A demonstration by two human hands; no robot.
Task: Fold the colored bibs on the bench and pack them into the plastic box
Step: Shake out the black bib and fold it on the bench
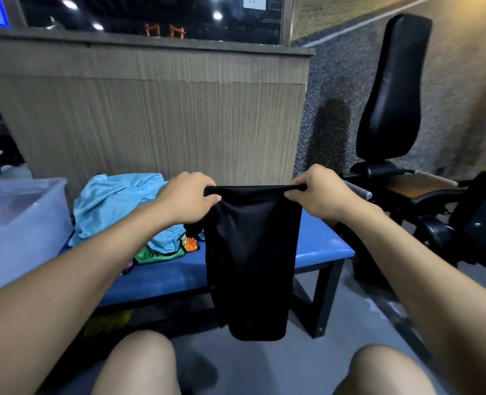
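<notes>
A black bib (250,258) hangs lengthwise in the air in front of the blue bench (318,240), folded narrow. My left hand (186,196) pinches its top left corner and my right hand (317,192) pinches its top right corner, stretching the top edge taut. On the bench to the left lies a pile of bibs: a light blue one (113,201) on top, a green one (159,255) and an orange one (192,242) peeking out beneath. The translucent plastic box (19,226) stands at the bench's left end; its contents are blurred.
A wood-panelled counter wall (156,115) rises behind the bench. A black gym machine with a padded backrest (392,89) stands to the right. Something yellow (108,322) lies under the bench. My knees (139,363) show at the bottom edge.
</notes>
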